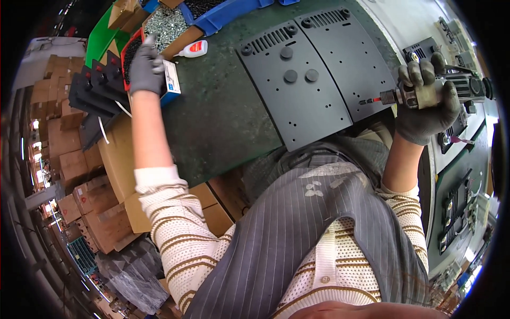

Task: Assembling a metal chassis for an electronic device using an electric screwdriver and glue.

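Observation:
My right hand, in a dark grey glove, is wrapped round a power screwdriver. Its red-banded bit points left over the right one of two black metal panels. On the left panel lie three loose black discs, and round black feet sit at the slotted far corners. My left hand, gloved too, is at the red bin of small black parts. Its fingers are curled, and what they hold, if anything, cannot be made out.
A white glue bottle with a red label lies near a small blue-and-white box. Behind are a heap of silvery screws and a blue bin. Black bent parts stand at the left, with cardboard boxes beyond.

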A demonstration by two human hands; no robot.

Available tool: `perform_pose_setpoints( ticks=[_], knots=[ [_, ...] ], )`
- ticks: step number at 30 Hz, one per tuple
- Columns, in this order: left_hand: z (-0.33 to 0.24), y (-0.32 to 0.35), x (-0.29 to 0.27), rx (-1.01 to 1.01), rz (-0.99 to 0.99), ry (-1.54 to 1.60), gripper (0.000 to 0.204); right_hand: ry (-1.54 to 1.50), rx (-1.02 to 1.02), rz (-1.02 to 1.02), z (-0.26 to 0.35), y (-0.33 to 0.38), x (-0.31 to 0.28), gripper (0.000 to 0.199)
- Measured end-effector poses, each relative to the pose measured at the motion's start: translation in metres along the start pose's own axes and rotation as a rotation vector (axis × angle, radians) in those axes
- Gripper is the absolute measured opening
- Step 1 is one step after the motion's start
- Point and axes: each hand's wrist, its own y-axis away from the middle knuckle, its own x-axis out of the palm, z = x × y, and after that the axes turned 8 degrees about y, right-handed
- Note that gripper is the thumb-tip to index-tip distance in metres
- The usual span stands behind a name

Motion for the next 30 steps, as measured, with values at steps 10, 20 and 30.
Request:
perform_pose_setpoints(
  ticks=[10,20,30],
  knots=[
    [-0.052,-0.053,-0.100,-0.148,-0.178,0.147,0.016,0.069,0.043,0.006,-0.020,0.002,0.009,0.054],
    [0.090,0.133,0.072,-0.577,0.422,0.550,0.029,0.058,0.125,0.098,-0.038,0.003,0.020,0.055],
    [0.137,0.206,0.129,-0.727,0.562,0.630,0.028,-0.022,0.076,0.071,-0.030,0.006,0.067,0.049]
  ],
)
